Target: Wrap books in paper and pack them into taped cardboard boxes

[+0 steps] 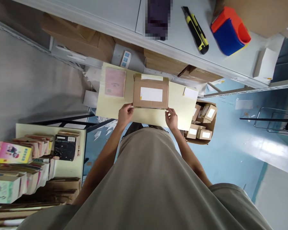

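Observation:
A brown cardboard parcel [150, 93] with a white label lies on a pale yellow table [115, 107] in front of me. My left hand [125, 113] grips its near left corner with curled fingers. My right hand [172, 117] holds the near right corner, fingers bent against the edge. A strip of pale tape [151, 77] runs along the parcel's far edge. A pink sheet [115, 82] lies on the table to the left of the parcel, and a small white label [190, 93] lies to its right.
A grey shelf above holds a yellow-black utility knife [196, 30], a red-blue tape dispenser [229, 31] and a white box [265, 64]. An open carton [203, 123] of small labelled parcels stands right of the table. Stacked books [26, 163] fill a low table at left.

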A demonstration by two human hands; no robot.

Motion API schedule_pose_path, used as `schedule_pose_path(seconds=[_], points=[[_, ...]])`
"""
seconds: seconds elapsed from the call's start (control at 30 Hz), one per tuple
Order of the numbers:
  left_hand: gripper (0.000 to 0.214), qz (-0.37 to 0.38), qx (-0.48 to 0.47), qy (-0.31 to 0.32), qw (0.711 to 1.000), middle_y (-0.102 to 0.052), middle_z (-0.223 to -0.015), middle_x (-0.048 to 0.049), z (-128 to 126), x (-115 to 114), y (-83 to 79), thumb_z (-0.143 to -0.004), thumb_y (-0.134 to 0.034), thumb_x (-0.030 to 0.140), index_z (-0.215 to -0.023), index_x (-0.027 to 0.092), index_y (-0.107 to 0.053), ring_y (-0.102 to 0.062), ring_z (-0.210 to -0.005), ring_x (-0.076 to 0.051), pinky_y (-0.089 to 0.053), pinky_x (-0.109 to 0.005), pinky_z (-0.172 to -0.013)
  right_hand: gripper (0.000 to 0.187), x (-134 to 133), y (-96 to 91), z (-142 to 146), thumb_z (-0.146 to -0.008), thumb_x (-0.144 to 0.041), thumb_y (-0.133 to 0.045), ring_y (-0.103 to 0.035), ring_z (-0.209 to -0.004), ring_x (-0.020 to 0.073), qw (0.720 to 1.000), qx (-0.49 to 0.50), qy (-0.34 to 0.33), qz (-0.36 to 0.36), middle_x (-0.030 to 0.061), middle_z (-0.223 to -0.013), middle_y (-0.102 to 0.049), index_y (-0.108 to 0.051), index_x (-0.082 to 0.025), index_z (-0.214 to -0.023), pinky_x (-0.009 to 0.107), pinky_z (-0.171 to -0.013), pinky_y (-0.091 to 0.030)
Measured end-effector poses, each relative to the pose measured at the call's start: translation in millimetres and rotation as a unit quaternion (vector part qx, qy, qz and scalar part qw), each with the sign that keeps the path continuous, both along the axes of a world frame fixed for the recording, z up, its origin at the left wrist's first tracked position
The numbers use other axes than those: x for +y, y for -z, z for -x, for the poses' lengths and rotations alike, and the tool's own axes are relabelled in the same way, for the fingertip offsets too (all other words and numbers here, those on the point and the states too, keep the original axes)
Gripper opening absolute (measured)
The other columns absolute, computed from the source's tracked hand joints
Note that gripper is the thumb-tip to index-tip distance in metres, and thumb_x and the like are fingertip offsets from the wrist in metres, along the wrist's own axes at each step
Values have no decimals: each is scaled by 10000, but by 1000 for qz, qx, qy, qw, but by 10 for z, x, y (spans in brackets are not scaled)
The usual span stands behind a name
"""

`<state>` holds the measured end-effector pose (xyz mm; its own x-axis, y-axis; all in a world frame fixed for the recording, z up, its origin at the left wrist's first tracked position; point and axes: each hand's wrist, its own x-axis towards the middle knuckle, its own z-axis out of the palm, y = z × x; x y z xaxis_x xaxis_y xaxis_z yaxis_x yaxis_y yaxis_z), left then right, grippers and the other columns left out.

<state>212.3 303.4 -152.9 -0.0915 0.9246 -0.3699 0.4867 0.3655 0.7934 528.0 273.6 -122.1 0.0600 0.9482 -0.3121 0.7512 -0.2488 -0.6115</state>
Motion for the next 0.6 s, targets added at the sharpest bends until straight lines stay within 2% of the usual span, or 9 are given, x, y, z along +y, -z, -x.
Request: schedule_pose_path(seconds=[0.1, 0.17, 0.23, 0.3, 0.4, 0.5, 0.6], points=[[381, 62, -14, -2, 998, -807, -1459, -183, 43, -108, 334, -951, -656, 216, -1290, 161, -821, -856, -1151, -313, -654, -441, -1140, 469, -114, 325, 6, -1086, -235, -506, -817, -985, 268, 998, 33, 16, 49, 213, -1431, -792, -771, -173, -1468, 409, -951, -688], [372, 90, -22, -9, 996, -850, -1373, -161, 62, -172, 506, -920, -677, 223, -1256, 186, -833, -857, -1152, -336, -667, -481, -1136, 420, -153, 500, 3, -1041, -221, -552, -832, -994, 290, 995, 59, 31, 70, 202, -1386, -823, -808, -186, -1372, 454, -999, -694], [371, 94, -27, -17, 995, -877, -1285, -135, 85, -183, 630, -922, -676, 237, -1259, 212, -830, -851, -1159, -335, -666, -511, -1153, 388, -134, 623, -23, -1031, -228, -556, -840, -1052, 306, 993, 73, 53, 74, 189, -1332, -852, -822, -202, -1311, 485, -1057, -692], [405, 83, -25, -29, 996, -867, -1325, -148, 119, -115, 712, -961, -660, 274, -1334, 210, -807, -836, -1217, -331, -650, -531, -1189, 405, -44, 702, -75, -1052, -252, -521, -836, -1150, 317, 993, 73, 74, 62, 206, -1363, -851, -808, -197, -1331, 518, -1122, -676], [487, 51, -42, -56, 996, -782, -1524, -203, 168, 124, 767, -1037, -667, 400, -1472, 197, -747, -804, -1326, -341, -635, -559, -1210, 456, 200, 777, -160, -1067, -308, -496, -814, -1254, 320, 988, 88, 121, 29, 248, -1494, -806, -762, -174, -1412, 554, -1170, -655], [585, 30, -87, -63, 994, -720, -1622, -225, 169, 429, 741, -1051, -726, 562, -1518, 209, -724, -756, -1443, -363, -611, -568, -1241, 479, 475, 836, -206, -1047, -396, -537, -813, -1255, 308, 975, 151, 162, 19, 238, -1490, -816, -743, -184, -1424, 538, -1112, -686], [656, 41, -107, -49, 992, -715, -1631, -249, 120, 656, 646, -1043, -755, 621, -1529, 182, -714, -702, -1534, -383, -569, -561, -1288, 518, 656, 871, -219, -1041, -497, -570, -823, -1223, 305, 975, 183, 124, 10, 203, -1373, -863, -734, -200, -1432, 536, -1072, -700]])
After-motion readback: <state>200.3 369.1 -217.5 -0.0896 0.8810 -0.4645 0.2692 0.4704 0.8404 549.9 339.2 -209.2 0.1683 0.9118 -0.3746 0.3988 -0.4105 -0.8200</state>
